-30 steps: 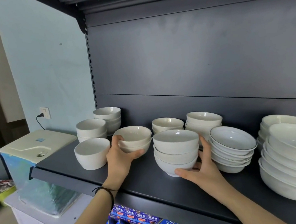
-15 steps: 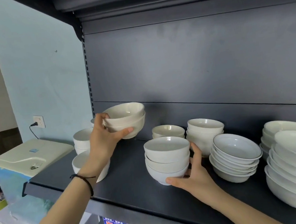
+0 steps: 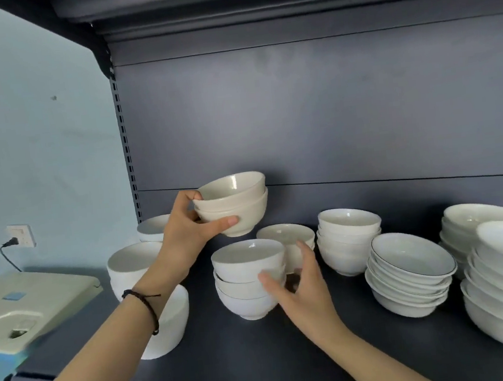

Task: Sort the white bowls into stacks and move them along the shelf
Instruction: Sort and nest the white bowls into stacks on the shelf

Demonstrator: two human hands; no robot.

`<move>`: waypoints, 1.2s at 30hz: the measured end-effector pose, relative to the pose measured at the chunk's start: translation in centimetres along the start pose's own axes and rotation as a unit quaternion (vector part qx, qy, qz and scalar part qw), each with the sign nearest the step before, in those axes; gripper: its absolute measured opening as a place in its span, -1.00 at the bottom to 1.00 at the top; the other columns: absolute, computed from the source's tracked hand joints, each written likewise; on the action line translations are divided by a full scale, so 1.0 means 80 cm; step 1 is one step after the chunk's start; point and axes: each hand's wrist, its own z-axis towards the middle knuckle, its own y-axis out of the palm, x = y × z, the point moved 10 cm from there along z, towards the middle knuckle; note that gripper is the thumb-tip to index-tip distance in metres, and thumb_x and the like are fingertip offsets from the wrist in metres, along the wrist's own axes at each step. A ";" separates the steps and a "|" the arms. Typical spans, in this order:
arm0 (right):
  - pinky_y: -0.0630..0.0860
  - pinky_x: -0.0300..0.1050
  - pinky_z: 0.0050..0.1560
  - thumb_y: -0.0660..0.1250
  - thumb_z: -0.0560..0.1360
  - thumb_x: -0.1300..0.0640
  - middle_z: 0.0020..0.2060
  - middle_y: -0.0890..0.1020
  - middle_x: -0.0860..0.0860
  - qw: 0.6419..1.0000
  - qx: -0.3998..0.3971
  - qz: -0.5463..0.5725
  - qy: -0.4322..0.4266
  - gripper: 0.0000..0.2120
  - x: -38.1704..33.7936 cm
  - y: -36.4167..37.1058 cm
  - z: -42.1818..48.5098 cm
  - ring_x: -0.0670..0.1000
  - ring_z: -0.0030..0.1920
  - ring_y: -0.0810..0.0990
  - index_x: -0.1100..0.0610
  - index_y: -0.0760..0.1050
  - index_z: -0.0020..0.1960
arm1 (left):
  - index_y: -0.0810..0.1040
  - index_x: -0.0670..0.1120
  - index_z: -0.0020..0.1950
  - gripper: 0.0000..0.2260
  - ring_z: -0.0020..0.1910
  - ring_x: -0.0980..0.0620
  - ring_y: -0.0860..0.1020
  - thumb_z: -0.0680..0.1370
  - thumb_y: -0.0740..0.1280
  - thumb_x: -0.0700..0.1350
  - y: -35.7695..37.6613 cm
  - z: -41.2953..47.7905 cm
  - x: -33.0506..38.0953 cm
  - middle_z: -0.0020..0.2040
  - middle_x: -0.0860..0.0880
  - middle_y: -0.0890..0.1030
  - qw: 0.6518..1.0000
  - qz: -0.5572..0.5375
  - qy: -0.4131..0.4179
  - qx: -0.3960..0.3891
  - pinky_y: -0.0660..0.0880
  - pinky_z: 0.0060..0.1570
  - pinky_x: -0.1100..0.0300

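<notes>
- Nested pair of cream bowls hangs clear of the dark shelf, gripped from its 9 o'clock side by the left hand.
- From that hand the three-bowl stack lies at 5 o'clock, almost straight below the pair. The right hand clasps it from 3 o'clock, thumb on its front wall.
- Likely next: a short, level drop onto that stack.
- Deep bowls crowd 9 o'clock and rimmed shallow bowls 3 o'clock, so side room is tight.
- At 9 o'clock beyond the shelf are a pale blue wall and a cream appliance.
</notes>
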 end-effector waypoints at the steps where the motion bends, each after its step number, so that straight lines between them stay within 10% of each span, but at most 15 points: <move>1: 0.40 -0.02 0.39 0.37 0.37 -0.31 0.41 0.34 -0.20 0.998 0.058 -0.001 -0.022 -0.26 -0.014 -0.023 0.004 -0.13 0.38 0.36 -0.18 0.14 0.45 | 0.38 -0.04 0.01 -0.49 -0.04 -0.02 0.57 0.25 0.63 -0.18 0.005 0.006 0.000 -0.01 -0.03 0.58 1.000 -0.014 0.003 -0.015 0.60 -0.09 0.12; 5: 0.39 -0.45 0.13 0.31 0.56 0.00 0.36 0.35 -0.18 0.992 0.109 0.045 -0.045 -0.47 -0.065 -0.074 0.050 -0.13 0.31 0.41 -0.11 0.22 0.48 | 0.41 0.08 -0.11 -0.50 -0.07 0.03 0.59 0.11 0.63 -0.02 0.030 0.029 0.000 -0.06 -0.01 0.60 0.994 -0.069 0.003 -0.081 0.62 -0.05 -0.02; 9: 0.37 -0.04 0.42 0.36 0.51 -0.13 0.42 0.39 -0.11 0.997 0.006 0.074 -0.006 -0.31 -0.074 -0.059 0.109 -0.12 0.35 0.43 -0.10 0.13 0.55 | 0.38 -0.05 -0.02 -0.47 -0.04 0.02 0.60 0.17 0.61 -0.12 0.067 0.045 -0.002 0.01 -0.12 0.60 0.987 -0.091 -0.007 -0.134 0.62 0.00 -0.11; 13: 0.49 -0.23 0.25 0.31 0.59 0.06 0.29 0.58 -0.09 0.996 -0.028 0.083 -0.023 -0.57 -0.068 -0.050 0.130 -0.19 0.24 0.56 -0.01 0.36 0.44 | 0.36 -0.04 -0.06 -0.45 -0.05 -0.02 0.62 0.11 0.61 -0.08 0.098 0.060 -0.017 -0.02 -0.17 0.60 0.978 -0.100 -0.032 -0.183 0.62 -0.02 -0.10; 19: 0.23 0.04 0.51 0.17 0.26 -0.61 0.41 0.43 -0.23 0.989 -0.021 0.115 0.088 -0.13 -0.006 -0.039 0.140 -0.16 0.42 0.38 -0.23 0.28 0.47 | 0.34 -0.07 -0.04 -0.49 -0.05 0.04 0.58 0.21 0.60 -0.13 0.132 0.078 -0.062 -0.01 -0.11 0.59 0.961 -0.046 -0.069 -0.265 0.61 -0.08 0.12; 24: 0.14 0.01 0.53 0.05 0.08 -0.72 0.28 0.51 -0.28 0.977 -0.022 0.143 0.155 -0.31 0.012 -0.036 0.139 -0.10 0.40 0.37 -0.42 0.47 0.06 | 0.32 -0.07 -0.09 -0.56 -0.14 0.13 0.57 0.30 0.58 -0.24 0.148 0.094 -0.087 -0.10 -0.04 0.59 0.949 -0.022 -0.080 -0.304 0.52 -0.20 0.30; 28: 0.15 0.05 0.53 0.07 -0.09 -0.78 0.43 0.41 -0.16 0.970 0.010 0.154 0.186 0.14 0.047 -0.043 0.145 -0.04 0.43 0.34 -0.27 0.37 0.39 | 0.33 -0.04 -0.12 -0.48 -0.20 0.15 0.56 0.14 0.60 -0.03 0.161 0.094 -0.099 -0.17 0.01 0.59 0.935 0.003 -0.081 -0.346 0.50 -0.13 0.26; 36: 0.09 -0.09 0.52 0.10 0.09 -0.73 0.42 0.33 -0.25 0.975 0.028 0.157 0.155 0.08 0.065 -0.057 0.130 -0.14 0.43 0.28 -0.13 0.33 0.45 | 0.32 -0.06 -0.08 -0.49 -0.11 0.03 0.57 0.20 0.59 -0.10 0.174 0.079 -0.126 -0.14 -0.04 0.58 0.894 0.009 -0.107 -0.434 0.53 0.01 0.09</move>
